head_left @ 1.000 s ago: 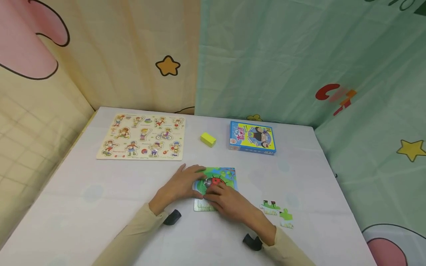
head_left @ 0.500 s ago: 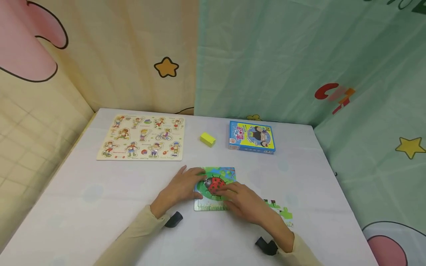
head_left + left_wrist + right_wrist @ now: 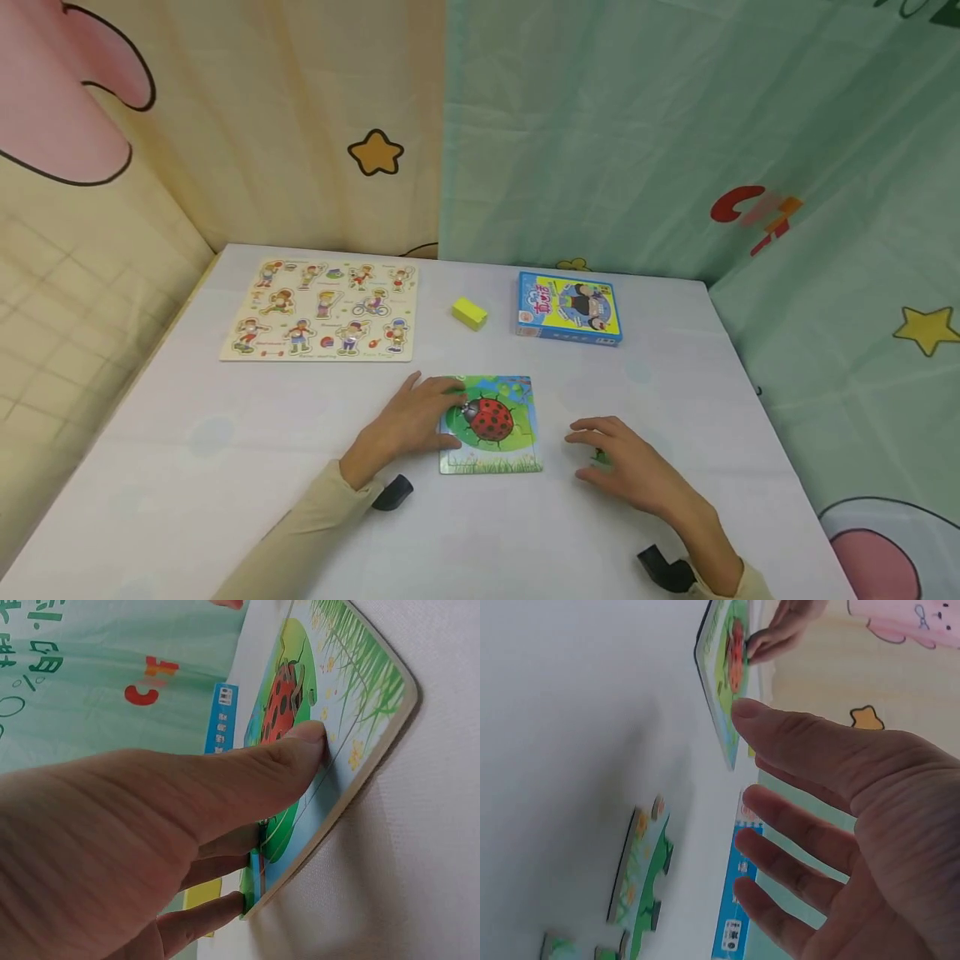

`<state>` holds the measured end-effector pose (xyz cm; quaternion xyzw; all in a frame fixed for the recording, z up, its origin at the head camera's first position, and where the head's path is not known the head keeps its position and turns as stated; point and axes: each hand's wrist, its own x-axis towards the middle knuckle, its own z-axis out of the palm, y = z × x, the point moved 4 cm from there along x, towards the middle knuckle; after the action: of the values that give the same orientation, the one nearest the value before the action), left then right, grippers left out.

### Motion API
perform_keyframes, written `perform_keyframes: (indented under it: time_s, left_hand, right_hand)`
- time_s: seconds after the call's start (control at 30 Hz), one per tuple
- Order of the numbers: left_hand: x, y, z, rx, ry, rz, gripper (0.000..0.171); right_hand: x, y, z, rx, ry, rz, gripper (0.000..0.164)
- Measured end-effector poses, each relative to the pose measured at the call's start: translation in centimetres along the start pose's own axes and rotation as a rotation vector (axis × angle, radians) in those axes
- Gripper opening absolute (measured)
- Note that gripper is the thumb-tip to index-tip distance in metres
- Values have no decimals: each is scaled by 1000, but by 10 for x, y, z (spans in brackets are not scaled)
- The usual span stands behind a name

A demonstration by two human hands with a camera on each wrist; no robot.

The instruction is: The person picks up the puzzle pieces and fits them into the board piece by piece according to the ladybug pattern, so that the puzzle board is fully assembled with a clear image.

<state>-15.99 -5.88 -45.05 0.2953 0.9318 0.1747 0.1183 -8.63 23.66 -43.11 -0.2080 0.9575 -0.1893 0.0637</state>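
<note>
A small ladybug jigsaw puzzle [image 3: 492, 421] lies flat in the middle of the table; its ladybug picture looks whole. My left hand [image 3: 408, 425] rests on the puzzle's left side. In the left wrist view, the thumb [image 3: 289, 761] lies on the picture and the other fingers reach its far edge. To the right of the puzzle hovers my right hand [image 3: 626, 467], its fingers spread and holding nothing. Loose jigsaw pieces [image 3: 639, 874] lie on the table by that hand; in the head view it hides most of them.
At the back left lies a wooden peg board [image 3: 322, 310] with sports figures. A yellow block [image 3: 469, 314] and a blue card box [image 3: 570, 308] sit at the back of the white table [image 3: 300, 425]. Printed curtains [image 3: 585, 150] stand behind.
My right hand has left the puzzle and moved right, over the loose pieces, baring the ladybug picture. My left hand has stayed on the puzzle's left side.
</note>
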Motion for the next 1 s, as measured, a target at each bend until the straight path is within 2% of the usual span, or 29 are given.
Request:
perform_keyframes:
  time_s: [0.1, 0.2, 0.33, 0.53, 0.8, 1.0]
  left_hand:
    - [1, 0, -1, -14, 20, 3, 67]
    - [1, 0, -2, -30, 31, 0, 68]
    - [1, -1, -1, -44, 33, -4, 67]
    - [2, 0, -1, -50, 36, 0, 66]
    - [3, -1, 1, -40, 37, 8, 66]
    - [3, -1, 1, -33, 37, 12, 67]
  right_hand:
    - [-8, 12, -3, 30, -38, 78, 42]
    - [-14, 21, -4, 35, -69, 116, 44]
    - [-20, 30, -4, 35, -78, 109, 47]
    - [-24, 39, -3, 53, -66, 65, 43]
    - [-23, 46, -1, 71, -87, 104, 36]
    - [-23, 46, 0, 56, -76, 99, 33]
